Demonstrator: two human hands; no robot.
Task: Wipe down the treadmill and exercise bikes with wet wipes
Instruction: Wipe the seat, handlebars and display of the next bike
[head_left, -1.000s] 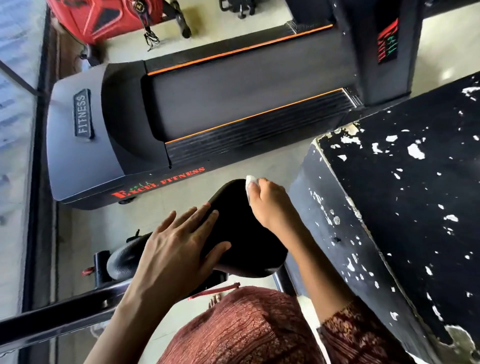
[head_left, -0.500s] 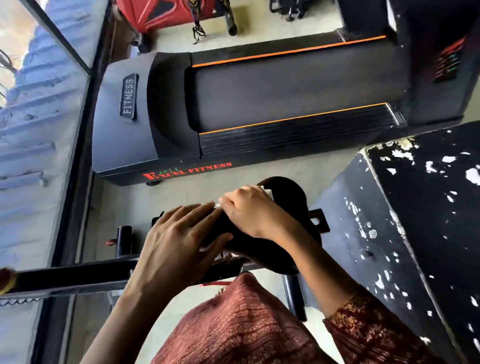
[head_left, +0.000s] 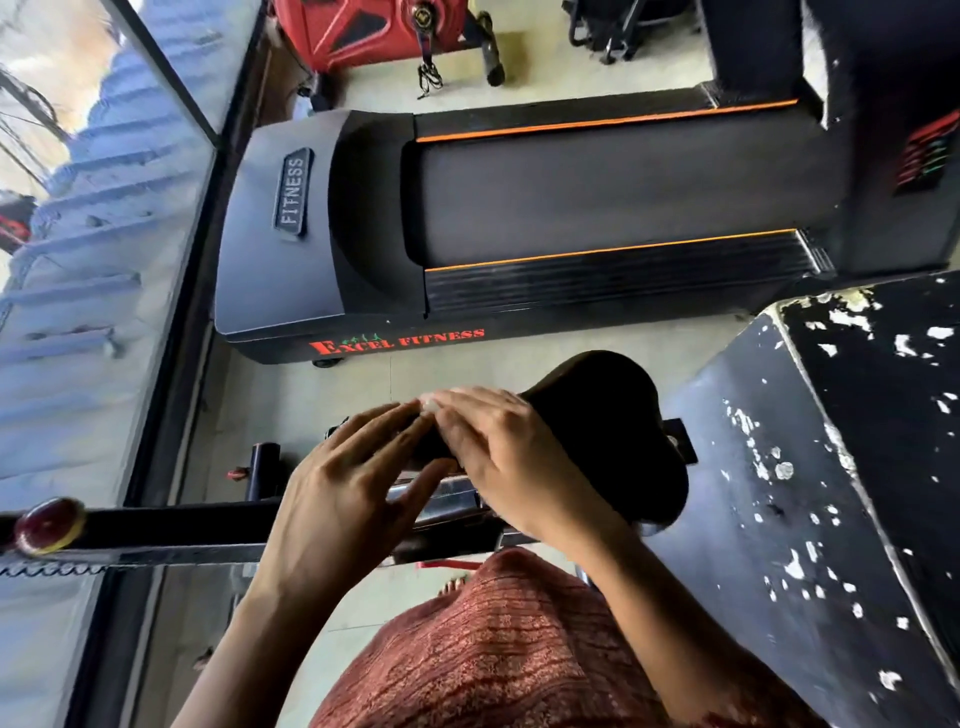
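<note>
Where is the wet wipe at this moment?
Head view, near centre: the wet wipe peeks out from under the right hand at the narrow end of the bike saddle, close beside the left hand.
</note>
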